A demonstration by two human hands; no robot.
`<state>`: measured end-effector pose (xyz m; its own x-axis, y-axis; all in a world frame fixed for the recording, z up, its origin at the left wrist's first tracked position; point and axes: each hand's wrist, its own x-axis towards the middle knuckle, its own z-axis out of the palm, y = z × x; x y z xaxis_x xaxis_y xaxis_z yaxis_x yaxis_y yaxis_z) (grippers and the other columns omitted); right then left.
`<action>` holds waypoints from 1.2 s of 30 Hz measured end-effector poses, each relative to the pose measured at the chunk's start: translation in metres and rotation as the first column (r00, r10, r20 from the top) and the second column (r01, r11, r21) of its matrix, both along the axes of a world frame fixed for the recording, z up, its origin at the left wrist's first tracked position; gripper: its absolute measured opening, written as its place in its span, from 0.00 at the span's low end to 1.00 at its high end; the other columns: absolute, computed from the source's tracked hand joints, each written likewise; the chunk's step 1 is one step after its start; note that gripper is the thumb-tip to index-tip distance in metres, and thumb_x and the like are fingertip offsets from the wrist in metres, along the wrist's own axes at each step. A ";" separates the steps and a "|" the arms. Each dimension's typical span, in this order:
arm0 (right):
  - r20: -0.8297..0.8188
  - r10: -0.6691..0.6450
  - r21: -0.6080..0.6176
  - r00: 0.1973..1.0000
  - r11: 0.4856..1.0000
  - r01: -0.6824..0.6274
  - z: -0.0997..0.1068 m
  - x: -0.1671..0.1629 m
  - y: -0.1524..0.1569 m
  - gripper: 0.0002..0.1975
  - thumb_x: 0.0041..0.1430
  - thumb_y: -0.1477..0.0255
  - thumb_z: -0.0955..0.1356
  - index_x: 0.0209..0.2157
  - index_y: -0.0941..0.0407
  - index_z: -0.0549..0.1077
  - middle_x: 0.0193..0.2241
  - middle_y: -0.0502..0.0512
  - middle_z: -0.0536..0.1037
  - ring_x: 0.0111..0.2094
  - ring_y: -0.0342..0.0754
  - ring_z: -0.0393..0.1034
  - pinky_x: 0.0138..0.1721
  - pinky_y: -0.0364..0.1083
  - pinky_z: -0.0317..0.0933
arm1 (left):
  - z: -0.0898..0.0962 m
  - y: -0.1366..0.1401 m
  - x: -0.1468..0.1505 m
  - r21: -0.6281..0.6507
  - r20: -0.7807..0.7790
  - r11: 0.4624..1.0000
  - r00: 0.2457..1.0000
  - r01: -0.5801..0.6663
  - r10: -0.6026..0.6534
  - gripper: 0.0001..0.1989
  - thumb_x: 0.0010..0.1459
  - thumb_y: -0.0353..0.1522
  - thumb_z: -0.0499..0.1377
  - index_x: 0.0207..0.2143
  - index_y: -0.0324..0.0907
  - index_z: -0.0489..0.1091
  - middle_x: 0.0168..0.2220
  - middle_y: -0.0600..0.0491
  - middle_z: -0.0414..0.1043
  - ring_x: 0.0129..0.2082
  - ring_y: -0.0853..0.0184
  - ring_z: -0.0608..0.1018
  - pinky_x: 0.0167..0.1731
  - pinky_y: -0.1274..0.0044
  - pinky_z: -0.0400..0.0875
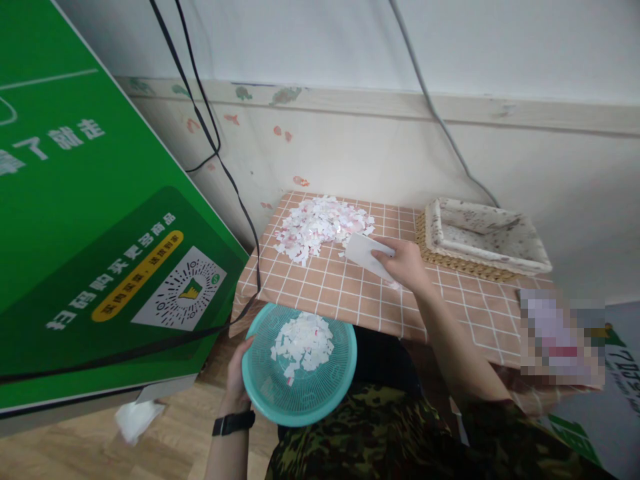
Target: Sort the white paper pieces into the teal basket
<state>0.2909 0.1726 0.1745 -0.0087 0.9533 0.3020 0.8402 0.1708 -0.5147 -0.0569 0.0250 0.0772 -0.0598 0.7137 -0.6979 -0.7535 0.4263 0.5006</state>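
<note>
My left hand (241,373) grips the left rim of a round teal plastic basket (257,393), held just below the table's front edge. Torn white paper scraps (303,341) lie in the basket's middle. With my right hand (401,260) I pinch a flat white card (366,255) over the tabletop, thumb on its upper face. The card's far end is beside the right edge of a spread heap of white and pinkish paper scraps (323,223). A few small scraps lie under my right wrist. The fingers beneath the card and basket are mostly hidden.
A brown checked cloth (320,287) covers the table against the wall. A cloth-lined wicker basket (483,243) stands at the back right. A black cable (235,187) hangs across the left corner, beside a green cabinet (100,233). A white bag (137,419) lies on the floor.
</note>
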 end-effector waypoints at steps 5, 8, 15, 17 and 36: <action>-0.024 0.020 -0.007 1.000 1.000 -0.020 0.003 -0.003 0.005 0.16 0.53 0.68 0.66 0.44 0.54 0.75 0.40 0.54 0.78 0.40 0.53 0.73 0.43 0.50 0.64 | -0.001 0.000 -0.001 0.018 0.012 1.000 1.000 0.009 -0.009 0.10 0.46 0.30 0.60 0.33 0.35 0.77 0.35 0.42 0.79 0.39 0.51 0.78 0.40 0.65 0.72; -0.017 0.049 0.004 0.999 0.999 -0.049 0.006 -0.009 0.009 0.16 0.53 0.69 0.66 0.44 0.53 0.75 0.41 0.54 0.78 0.41 0.53 0.73 0.43 0.50 0.64 | -0.001 -0.001 -0.002 0.017 0.002 1.000 1.000 0.013 -0.013 0.10 0.46 0.29 0.61 0.32 0.35 0.77 0.33 0.43 0.79 0.38 0.51 0.78 0.39 0.64 0.72; -0.022 0.091 0.034 0.996 0.995 -0.090 0.008 -0.010 0.008 0.15 0.53 0.70 0.65 0.44 0.52 0.75 0.40 0.53 0.78 0.40 0.52 0.73 0.42 0.50 0.64 | 0.003 -0.001 -0.001 0.022 -0.009 1.000 1.000 0.013 -0.013 0.08 0.45 0.29 0.61 0.29 0.35 0.77 0.29 0.44 0.79 0.37 0.51 0.78 0.38 0.65 0.72; -0.014 0.104 0.029 0.994 0.994 -0.103 0.009 -0.010 0.007 0.15 0.53 0.70 0.66 0.43 0.52 0.75 0.40 0.53 0.78 0.40 0.52 0.73 0.42 0.50 0.64 | 0.004 0.000 -0.001 0.010 -0.012 1.000 1.000 0.005 -0.004 0.08 0.45 0.29 0.61 0.29 0.35 0.77 0.27 0.44 0.79 0.36 0.51 0.79 0.38 0.65 0.73; 0.173 0.147 0.002 0.974 0.989 -0.150 0.012 -0.013 0.010 0.15 0.56 0.70 0.64 0.46 0.51 0.74 0.40 0.54 0.78 0.38 0.53 0.74 0.40 0.51 0.65 | 0.000 -0.001 -0.003 -0.010 -0.020 1.000 1.000 -0.008 0.008 0.07 0.44 0.29 0.61 0.28 0.36 0.77 0.27 0.44 0.79 0.34 0.51 0.79 0.37 0.64 0.73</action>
